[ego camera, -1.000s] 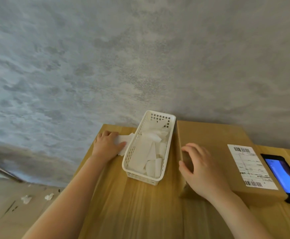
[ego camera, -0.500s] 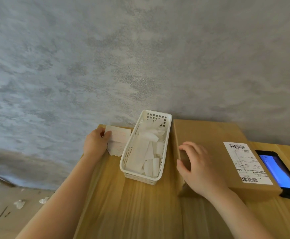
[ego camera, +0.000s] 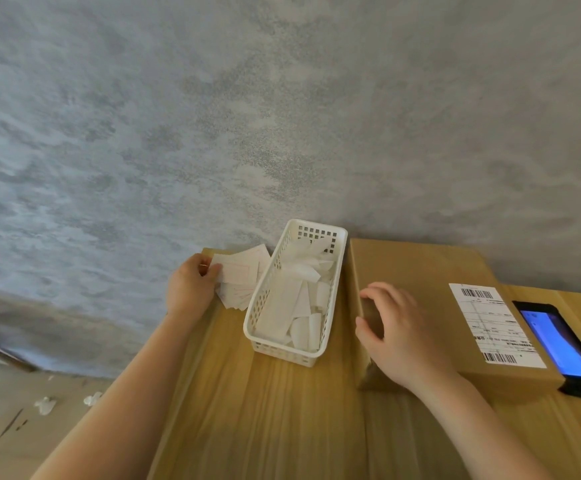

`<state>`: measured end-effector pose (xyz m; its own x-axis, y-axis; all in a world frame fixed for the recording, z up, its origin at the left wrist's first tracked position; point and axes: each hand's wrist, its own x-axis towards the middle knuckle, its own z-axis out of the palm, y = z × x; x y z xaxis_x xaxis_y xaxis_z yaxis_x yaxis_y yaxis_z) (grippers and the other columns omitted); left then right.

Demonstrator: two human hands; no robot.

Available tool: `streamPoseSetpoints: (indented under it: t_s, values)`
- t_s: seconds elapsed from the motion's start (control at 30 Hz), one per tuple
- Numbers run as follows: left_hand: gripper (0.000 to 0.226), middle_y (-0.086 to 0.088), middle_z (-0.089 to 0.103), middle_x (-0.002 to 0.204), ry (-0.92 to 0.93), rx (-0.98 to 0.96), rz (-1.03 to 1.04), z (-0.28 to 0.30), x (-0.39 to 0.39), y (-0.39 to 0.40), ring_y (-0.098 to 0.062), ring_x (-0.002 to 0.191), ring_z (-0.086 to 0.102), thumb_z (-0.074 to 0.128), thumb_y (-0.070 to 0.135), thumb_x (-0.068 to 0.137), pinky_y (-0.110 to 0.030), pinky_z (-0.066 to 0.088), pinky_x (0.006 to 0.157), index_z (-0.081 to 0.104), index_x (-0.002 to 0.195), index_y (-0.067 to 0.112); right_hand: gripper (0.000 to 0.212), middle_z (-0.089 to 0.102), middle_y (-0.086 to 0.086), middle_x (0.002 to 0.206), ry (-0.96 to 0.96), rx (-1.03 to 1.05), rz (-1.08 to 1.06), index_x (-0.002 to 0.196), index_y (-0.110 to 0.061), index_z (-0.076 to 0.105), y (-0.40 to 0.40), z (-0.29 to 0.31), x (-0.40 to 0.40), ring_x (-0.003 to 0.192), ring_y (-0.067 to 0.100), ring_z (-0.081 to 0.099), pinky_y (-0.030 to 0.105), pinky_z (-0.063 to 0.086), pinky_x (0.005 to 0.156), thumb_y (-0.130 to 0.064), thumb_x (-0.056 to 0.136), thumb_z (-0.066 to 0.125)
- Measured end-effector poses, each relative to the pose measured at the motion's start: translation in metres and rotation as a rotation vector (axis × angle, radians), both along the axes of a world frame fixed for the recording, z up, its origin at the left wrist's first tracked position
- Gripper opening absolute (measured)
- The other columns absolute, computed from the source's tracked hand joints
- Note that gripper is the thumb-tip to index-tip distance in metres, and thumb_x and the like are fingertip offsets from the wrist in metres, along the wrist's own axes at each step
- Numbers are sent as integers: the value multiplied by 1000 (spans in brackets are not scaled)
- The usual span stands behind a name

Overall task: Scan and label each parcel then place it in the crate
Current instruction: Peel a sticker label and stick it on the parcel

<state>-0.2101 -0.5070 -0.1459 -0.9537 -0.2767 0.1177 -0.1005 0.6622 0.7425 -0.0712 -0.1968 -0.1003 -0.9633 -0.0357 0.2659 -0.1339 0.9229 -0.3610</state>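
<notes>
Left hand on the labels, right hand on the parcel.

I see my left hand (ego camera: pixel 190 289) pinching a white label (ego camera: pixel 239 270) off the fanned stack of labels (ego camera: pixel 239 292) at the bench's (ego camera: pixel 265 417) far left corner, just beside the white perforated basket (ego camera: pixel 284 351) of peeled paper backings (ego camera: pixel 294 306). My right hand (ego camera: pixel 403 334) rests with fingers loosely curved over the near left end of the cardboard parcel (ego camera: pixel 417 265), its grip not closed. The parcel's shipping label (ego camera: pixel 495 325) faces up, beside a lit phone (ego camera: pixel 562 344).
</notes>
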Motion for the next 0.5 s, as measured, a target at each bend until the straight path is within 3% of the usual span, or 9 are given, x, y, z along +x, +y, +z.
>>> streamPoseSetpoints:
  t_s: [0.3, 0.4, 0.5]
  values:
    - [16, -2, 65, 79, 122, 187, -23, 29, 21, 4, -18, 65, 56, 58, 25, 96, -26, 38, 55, 68, 90, 14, 36, 48, -17, 132, -50, -133, 26, 126, -28, 53, 3, 7, -1, 126, 5, 40, 28, 37, 106, -42, 93, 55]
    - [21, -13, 66, 80, 181, 260, -76, 58, 36, 16, -17, 64, 51, 56, 26, 97, -29, 38, 58, 67, 89, 10, 27, 49, -30, 123, -84, -375, 5, 122, -36, 55, 8, 17, 1, 119, -5, 45, 13, 38, 93, -37, 95, 56]
    - [25, -16, 65, 83, 205, 281, -177, 85, 51, 31, -23, 66, 52, 54, 29, 98, -34, 41, 63, 64, 88, 9, 20, 57, -26, 117, -32, -523, -12, 114, -34, 60, 11, 26, 7, 111, -12, 49, 8, 38, 83, -27, 96, 57]
